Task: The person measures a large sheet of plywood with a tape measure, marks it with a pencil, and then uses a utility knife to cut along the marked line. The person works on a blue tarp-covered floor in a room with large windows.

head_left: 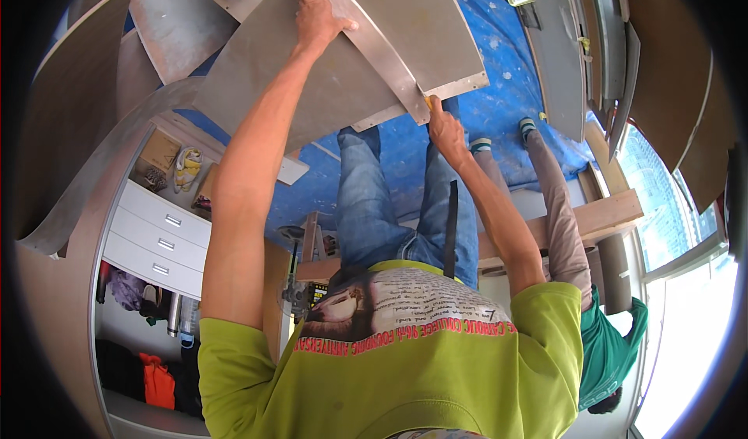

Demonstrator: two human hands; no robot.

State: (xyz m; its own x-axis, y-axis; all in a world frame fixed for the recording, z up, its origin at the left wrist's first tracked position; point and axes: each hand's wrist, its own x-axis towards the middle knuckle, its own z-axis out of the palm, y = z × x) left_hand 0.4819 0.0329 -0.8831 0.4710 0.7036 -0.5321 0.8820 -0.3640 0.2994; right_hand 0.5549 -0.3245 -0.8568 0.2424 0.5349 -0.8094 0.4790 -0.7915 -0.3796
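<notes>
Blue sheeting (499,53) lay beneath a grey-brown panel (300,88), across which stretched a long straightedge (382,59). The left hand (315,20) rested on it, fingers spread, unclenched; the right hand (449,133) clasped a yellow cutter (428,102) beside the straightedge's near end, by the panel's edge.

The left arm (253,155) reaches far forward, slightly bent, the left hand (315,22) palm-down, thumb (347,25) spread rightward; the right arm (502,209) angles inward, the right hand (449,133) curled closed.
</notes>
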